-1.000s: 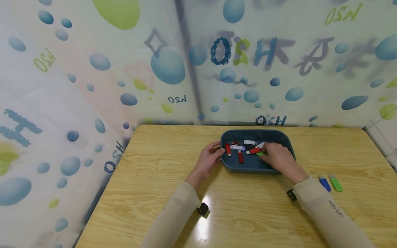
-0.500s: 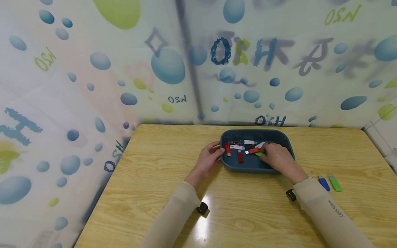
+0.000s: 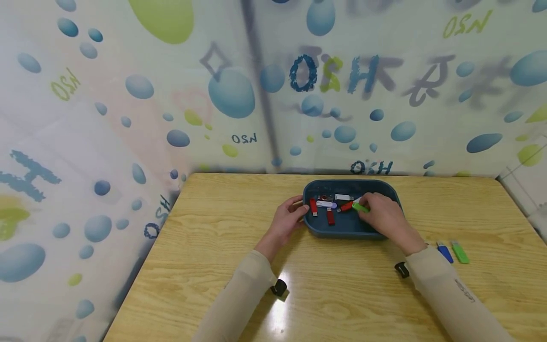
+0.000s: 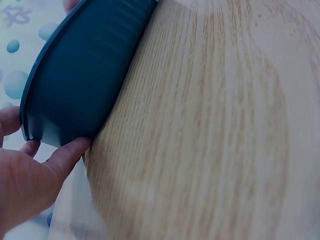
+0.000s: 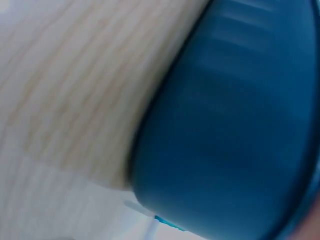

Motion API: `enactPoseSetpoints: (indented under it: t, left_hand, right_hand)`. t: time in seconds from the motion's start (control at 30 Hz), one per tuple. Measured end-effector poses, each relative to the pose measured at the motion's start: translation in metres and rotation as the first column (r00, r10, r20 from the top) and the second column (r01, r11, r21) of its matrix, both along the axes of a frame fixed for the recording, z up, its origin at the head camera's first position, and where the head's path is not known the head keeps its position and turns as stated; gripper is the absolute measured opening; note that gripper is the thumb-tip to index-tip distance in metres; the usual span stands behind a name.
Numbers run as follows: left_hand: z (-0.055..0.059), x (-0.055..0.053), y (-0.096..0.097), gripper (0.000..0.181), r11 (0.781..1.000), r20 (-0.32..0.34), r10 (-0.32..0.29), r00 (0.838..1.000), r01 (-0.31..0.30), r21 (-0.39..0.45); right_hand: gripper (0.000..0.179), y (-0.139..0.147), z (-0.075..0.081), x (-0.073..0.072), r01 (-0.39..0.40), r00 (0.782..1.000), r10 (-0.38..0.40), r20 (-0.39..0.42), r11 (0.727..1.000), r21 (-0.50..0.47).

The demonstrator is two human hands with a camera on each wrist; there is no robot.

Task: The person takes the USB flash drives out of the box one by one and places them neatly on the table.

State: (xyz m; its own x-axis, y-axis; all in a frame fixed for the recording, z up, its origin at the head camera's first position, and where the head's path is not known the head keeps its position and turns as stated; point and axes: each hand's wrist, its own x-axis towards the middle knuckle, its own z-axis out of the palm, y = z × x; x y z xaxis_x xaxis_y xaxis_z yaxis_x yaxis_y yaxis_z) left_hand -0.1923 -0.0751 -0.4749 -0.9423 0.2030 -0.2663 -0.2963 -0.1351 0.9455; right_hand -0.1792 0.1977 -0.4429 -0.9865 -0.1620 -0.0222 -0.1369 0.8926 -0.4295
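Note:
A dark blue plastic bin [image 3: 342, 234] stands on the wooden table, with several USB flash drives inside. My left hand [image 3: 287, 219] holds the bin's left end, its thumb and fingers [image 4: 70, 152] against the outer wall and rim. Over the right half of the bin, my right hand [image 3: 383, 216] pinches a green USB flash drive [image 3: 360, 207]. Just left of it lie a red flash drive [image 3: 345, 207], a white and purple one [image 3: 326, 204] and a white one [image 3: 343, 197]. In the right wrist view the bin's outer wall [image 5: 225, 125] hides most of that hand.
On the table right of the bin, a blue flash drive [image 3: 445, 252] and a green flash drive [image 3: 460, 252] lie side by side near my right sleeve [image 3: 444, 280]. Behind the table [image 3: 222, 213] hangs a patterned curtain [image 3: 273, 118].
The green flash drive has come up between my right fingers and now shows more. The red one beside it has turned and shifted slightly. My left hand has stayed at the bin.

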Motion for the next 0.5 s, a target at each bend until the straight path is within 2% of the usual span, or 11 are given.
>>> enactPoseSetpoints:
  t: [0.27,0.5]
  left_hand:
    - [0.002,0.001,0.001,0.046,1.000,0.005,0.005,1.000,-0.005,-0.001]
    - [0.002,0.001,0.001,0.045,1.000,-0.009,-0.004,1.000,0.004,-0.007]
  right_hand:
    - [0.024,0.004,0.017,0.013,-0.001,0.999,0.000,-0.043,1.000,-0.030]
    - [0.028,0.019,0.030,0.028,0.002,0.999,-0.005,-0.039,0.998,-0.066]
